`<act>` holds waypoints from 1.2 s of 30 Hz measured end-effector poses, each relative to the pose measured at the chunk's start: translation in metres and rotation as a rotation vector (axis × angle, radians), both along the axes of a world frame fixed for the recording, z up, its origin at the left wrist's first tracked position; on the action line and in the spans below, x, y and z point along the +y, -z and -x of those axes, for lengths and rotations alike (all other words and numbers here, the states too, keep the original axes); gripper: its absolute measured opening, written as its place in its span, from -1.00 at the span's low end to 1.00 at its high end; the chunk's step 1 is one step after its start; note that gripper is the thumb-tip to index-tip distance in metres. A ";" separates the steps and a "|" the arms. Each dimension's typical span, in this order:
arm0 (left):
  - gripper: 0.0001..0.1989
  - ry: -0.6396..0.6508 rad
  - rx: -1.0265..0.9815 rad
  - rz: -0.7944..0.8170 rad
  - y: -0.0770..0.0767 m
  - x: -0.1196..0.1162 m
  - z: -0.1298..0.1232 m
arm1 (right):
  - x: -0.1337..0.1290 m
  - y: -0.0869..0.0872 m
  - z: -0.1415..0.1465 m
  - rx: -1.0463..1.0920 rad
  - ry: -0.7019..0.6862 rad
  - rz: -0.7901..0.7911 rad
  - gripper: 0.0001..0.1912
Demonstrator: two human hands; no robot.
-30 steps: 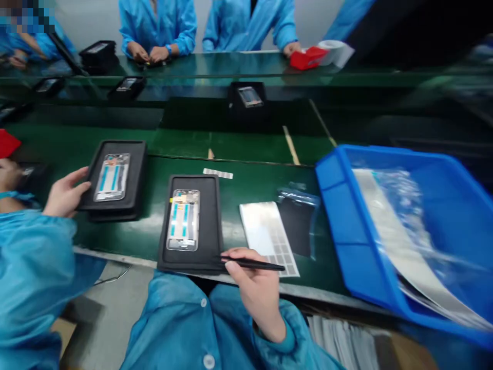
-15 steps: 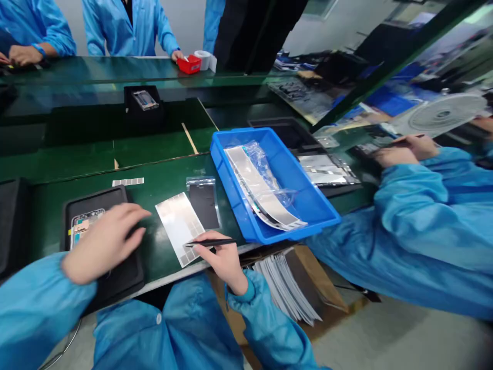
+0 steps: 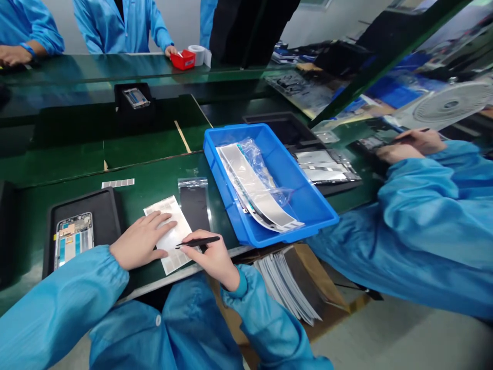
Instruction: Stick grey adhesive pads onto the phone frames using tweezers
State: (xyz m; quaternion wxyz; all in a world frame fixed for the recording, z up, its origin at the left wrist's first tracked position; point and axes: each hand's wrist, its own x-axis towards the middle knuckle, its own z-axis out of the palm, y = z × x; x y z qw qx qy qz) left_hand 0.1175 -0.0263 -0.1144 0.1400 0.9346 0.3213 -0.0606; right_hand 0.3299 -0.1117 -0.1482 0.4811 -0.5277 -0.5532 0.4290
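My left hand (image 3: 144,239) lies flat with its fingers spread on a white sticker sheet (image 3: 175,210) that carries rows of grey rectangles. My right hand (image 3: 215,259) is closed around black tweezers (image 3: 202,241), whose tips touch or hover just over the lower part of the sheet. Whether a sticker is between the tips, I cannot tell. Left of the sheet, an opened phone body (image 3: 75,237) rests in a black foam tray (image 3: 103,218), partly covered by my left sleeve. Behind the sheet lies a clear bag with a dark flat piece (image 3: 194,204).
A blue bin (image 3: 308,205) of sticker strips and plastic wrap stands to the right. Beyond my work lies a small sticker strip (image 3: 117,183). Another phone body (image 3: 136,98) sits on the far belt. A co-worker's hands (image 3: 414,144) work at the right. Below is a carton of sheets (image 3: 287,285).
My left hand has moved right, from over the phone body onto the sticker sheet, uncovering the phone. My right hand stays at the sheet with the tweezers. The view has shifted slightly.
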 end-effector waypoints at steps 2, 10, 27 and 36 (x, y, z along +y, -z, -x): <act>-0.28 0.005 -0.012 -0.001 0.002 0.001 0.005 | 0.004 0.002 0.000 -0.001 -0.029 0.001 -0.87; -0.24 0.034 0.004 0.034 -0.003 0.003 0.006 | 0.008 0.004 -0.006 -0.142 -0.039 0.000 -0.87; -0.23 0.043 0.040 0.043 -0.003 0.004 0.005 | 0.005 0.007 0.000 -0.228 -0.109 -0.113 -0.95; -0.24 0.039 0.011 0.042 -0.002 0.004 0.005 | 0.006 0.009 -0.001 -0.234 -0.128 -0.102 -0.94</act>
